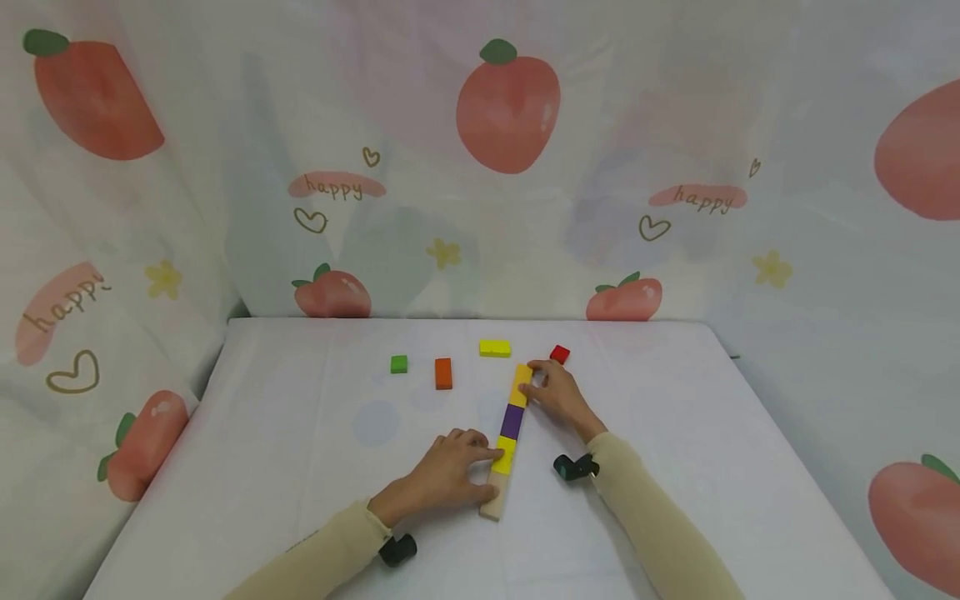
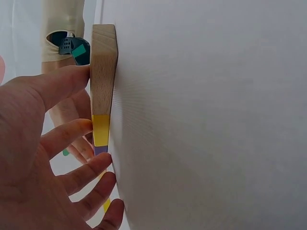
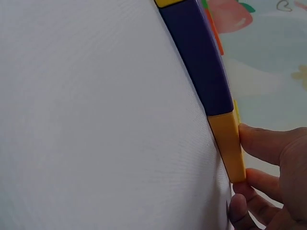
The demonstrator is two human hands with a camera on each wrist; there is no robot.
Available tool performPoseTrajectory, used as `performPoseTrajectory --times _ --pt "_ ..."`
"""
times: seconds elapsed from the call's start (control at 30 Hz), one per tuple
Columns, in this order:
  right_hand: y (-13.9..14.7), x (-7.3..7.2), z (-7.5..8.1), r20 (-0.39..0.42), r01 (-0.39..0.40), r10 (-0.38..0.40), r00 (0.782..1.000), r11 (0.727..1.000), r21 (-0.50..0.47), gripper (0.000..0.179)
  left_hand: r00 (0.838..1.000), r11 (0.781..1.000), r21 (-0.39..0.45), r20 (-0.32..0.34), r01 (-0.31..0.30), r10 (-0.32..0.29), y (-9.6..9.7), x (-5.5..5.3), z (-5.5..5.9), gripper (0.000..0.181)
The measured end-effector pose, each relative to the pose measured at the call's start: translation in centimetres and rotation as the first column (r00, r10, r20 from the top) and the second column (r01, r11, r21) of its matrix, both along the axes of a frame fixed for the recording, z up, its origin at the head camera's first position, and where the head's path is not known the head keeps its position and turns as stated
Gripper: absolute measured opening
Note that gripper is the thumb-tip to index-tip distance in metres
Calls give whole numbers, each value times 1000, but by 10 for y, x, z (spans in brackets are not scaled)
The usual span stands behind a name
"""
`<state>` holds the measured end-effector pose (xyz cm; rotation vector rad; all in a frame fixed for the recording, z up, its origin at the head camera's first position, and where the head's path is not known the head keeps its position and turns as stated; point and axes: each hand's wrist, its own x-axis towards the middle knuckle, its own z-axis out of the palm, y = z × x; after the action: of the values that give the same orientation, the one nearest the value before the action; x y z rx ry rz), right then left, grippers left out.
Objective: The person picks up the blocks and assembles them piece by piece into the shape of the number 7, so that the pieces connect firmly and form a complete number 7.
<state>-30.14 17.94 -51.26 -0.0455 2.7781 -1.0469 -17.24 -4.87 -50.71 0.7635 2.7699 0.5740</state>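
Note:
In the head view a straight row of end-to-end blocks runs away from the person: a plain wooden block, a yellow block, a purple block and an orange-yellow block farthest off. My left hand is at the row's near left side, its thumb touching the wooden block and its index finger the yellow one. At the far end my right hand touches the orange-yellow block with its thumb on the side. Its index fingertip meets the end of that block, as the right wrist view shows.
Beyond the row lie a green block, an orange block, another yellow block and a red block near the right fingers. A white cloth covers the table. Printed curtains stand behind and at both sides.

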Motion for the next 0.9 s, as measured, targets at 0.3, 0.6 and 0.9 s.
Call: performPoseTrajectory --times 0.3,0.6,0.9 --pt "1 0 -4 -1 18 -18 1000 1000 -3 56 1000 1000 5 6 -6 6 1 0 0 54" --pt "1 -1 -4 -36 -11 10 999 1000 -10 57 1000 1000 -8 -1 -6 6 -1 -1 0 54" --pt "10 -3 0 -58 -14 11 998 999 -50 55 1000 1000 -6 -1 -11 11 0 -2 -3 54"
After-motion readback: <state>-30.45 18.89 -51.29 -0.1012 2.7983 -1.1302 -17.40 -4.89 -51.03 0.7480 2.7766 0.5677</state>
